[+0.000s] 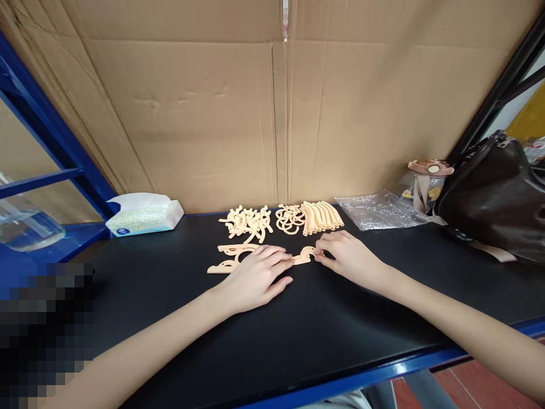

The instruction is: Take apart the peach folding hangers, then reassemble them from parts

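Left hand is lying low over the bench, fingertips touching the left end of a small beige piece; its thumb is standing apart, and whether that grip is clamping anything, cannot tell. Right hand is apparently pinching the curled right end, thumb against fingertips. The piece is lying between both hands, nearer the wearer than the curved bars and loose rings. Flat beige parts are sitting partly under the left palm; a tangled pile is lying beyond.

Handling, judged: left fingertips should be pressing the piece flat; right grip should be staying close to the curl, turning gently, not bending.
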Motion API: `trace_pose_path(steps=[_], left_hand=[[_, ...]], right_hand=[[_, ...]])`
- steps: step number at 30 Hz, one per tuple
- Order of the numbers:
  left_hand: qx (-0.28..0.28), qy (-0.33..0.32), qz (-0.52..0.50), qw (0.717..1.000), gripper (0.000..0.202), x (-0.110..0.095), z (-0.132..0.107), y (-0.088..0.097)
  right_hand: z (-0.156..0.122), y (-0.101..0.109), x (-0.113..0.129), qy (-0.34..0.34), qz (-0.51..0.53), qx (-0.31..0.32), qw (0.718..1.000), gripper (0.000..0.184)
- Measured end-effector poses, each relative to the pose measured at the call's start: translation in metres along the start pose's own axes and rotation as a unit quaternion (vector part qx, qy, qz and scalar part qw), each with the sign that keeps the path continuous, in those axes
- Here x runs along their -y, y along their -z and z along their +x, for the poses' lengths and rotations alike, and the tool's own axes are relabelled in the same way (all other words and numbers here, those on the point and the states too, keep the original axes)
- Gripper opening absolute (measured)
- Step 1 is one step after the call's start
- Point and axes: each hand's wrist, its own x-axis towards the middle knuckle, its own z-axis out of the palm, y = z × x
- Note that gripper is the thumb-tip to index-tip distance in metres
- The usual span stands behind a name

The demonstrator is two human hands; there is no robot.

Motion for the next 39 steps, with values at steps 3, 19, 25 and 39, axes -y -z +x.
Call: trace_pose_path(steps=[3, 19, 25, 39], left_hand=[[0.007, 0.001, -0.002, 1.0, 0.031, 0.001, 0.0, 0.0], [0.008, 0.004, -0.002, 1.0, 0.03, 0.0, 0.001, 0.0], [0.015, 0.006, -0.007, 1.0, 0.029, 0.0, 0.001, 0.001], [0.023, -0.056, 0.021, 0.998, 0.027, -0.014, 0.001, 0.007]], right_hand=[[0.0, -0.001, -0.001, 0.002, -0.003, -0.002, 1.0, 0.018], [-0.001, -0.002, 0.002, 0.003, -0.034, -0.012, 0.999, 0.022], [-0.001, -0.002, 0.001, 0.003, -0.029, -0.016, 0.999, 0.021], [0.002, 0.0, 0.001, 0.08, -0.007, -0.086, 0.993, 0.016]])
